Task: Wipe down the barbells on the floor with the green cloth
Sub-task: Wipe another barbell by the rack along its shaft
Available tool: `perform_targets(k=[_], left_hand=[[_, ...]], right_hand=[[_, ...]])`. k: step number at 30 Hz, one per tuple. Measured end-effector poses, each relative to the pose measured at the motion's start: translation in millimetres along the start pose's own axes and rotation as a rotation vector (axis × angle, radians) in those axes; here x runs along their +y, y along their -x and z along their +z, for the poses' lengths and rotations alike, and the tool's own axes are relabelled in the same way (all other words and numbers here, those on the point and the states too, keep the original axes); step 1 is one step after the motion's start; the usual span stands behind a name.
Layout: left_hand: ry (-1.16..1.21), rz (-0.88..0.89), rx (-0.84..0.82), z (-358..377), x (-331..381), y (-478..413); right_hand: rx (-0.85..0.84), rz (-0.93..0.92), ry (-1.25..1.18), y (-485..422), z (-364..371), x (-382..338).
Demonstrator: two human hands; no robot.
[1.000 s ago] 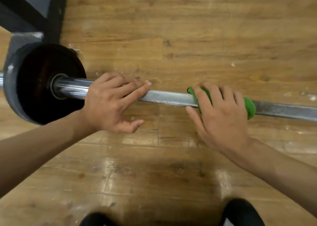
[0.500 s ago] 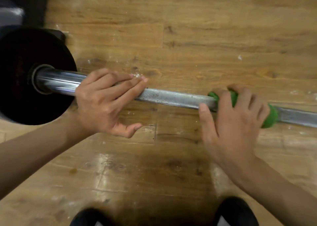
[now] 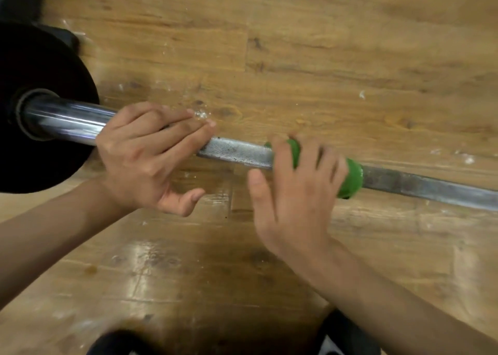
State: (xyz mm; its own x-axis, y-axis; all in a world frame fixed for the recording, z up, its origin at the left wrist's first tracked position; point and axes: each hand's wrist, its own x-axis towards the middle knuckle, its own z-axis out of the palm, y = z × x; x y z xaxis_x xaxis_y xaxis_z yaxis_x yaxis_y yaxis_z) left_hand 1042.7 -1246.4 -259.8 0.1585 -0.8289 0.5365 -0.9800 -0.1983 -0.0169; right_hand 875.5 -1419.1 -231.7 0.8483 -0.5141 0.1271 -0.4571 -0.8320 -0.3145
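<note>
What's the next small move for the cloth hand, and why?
Probably slide the right hand and green cloth rightward along the barbell: the cloth is wrapped over it, the stretch to its right looks dull and smudged, and the left hand steadies it beside the black plate.

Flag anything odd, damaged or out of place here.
Nothing askew or spilled. The bar shows dark specks on its knurled stretch, and white flecks dot the floor behind it. The cloth wraps the bar under the right hand.

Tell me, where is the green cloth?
In the head view, right of centre: the green cloth wraps the barbell shaft under the right hand.
</note>
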Motion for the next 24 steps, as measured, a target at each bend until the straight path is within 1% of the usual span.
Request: perform_targets(k=[1, 2, 4, 5, 8, 10, 12, 13, 14, 16, 18, 21, 24], left_hand=[[-0.003, -0.004, -0.001, 0.9, -1.8, -0.9], [0.007, -0.005, -0.01, 1.2, -3.5, -3.2], [0.044, 0.0, -0.027, 2.5, -10.7, -7.6], [0.059, -0.007, -0.035, 2.6, -13.3, -8.2], [0.086, -0.03, -0.024, 5.6, -15.2, -9.2], [0.082, -0.062, -0.006, 9.2, -14.2, -11.6], [0.103, -0.097, 0.008, 9.7, -12.1, -14.4], [0.103, -0.11, 0.015, 9.0, -12.3, -14.7], [0.102, -0.119, 0.012, 8.2, -12.2, -15.0], [0.103, -0.131, -0.014, 6.8, -10.1, -17.0], [0.1, -0.148, -0.042, 3.8, -9.0, -18.0], [0.088, -0.164, -0.091, -0.5, -9.7, -16.6], [0.075, -0.237, -0.194, -7.8, -12.2, -14.1]], right_hand=[[-0.039, -0.097, 0.014, -4.5, 4.6, -16.4], [-0.073, -0.177, 0.029, -8.3, 5.1, -18.4], [-0.097, -0.254, 0.037, -10.0, -1.4, 9.6], [-0.075, -0.25, 0.042, -4.7, -7.9, 34.9], [0.013, -0.079, 0.199, 13.0, -33.2, 118.0], [0.029, 0.081, 0.223, 16.0, -41.4, 146.1], [0.112, 0.232, 0.186, 11.5, -39.3, 127.1], [0.123, 0.234, 0.147, 5.3, -33.3, 102.8], [0.085, 0.169, 0.124, -0.2, -24.4, 74.0], [-0.017, -0.065, 0.106, -8.5, -5.6, 19.2], [-0.018, -0.192, 0.057, -18.3, 3.9, -7.1], [0.022, -0.212, -0.045, -22.7, 1.6, 2.1], [0.182, -0.157, -0.131, -29.4, -18.4, 38.4]])
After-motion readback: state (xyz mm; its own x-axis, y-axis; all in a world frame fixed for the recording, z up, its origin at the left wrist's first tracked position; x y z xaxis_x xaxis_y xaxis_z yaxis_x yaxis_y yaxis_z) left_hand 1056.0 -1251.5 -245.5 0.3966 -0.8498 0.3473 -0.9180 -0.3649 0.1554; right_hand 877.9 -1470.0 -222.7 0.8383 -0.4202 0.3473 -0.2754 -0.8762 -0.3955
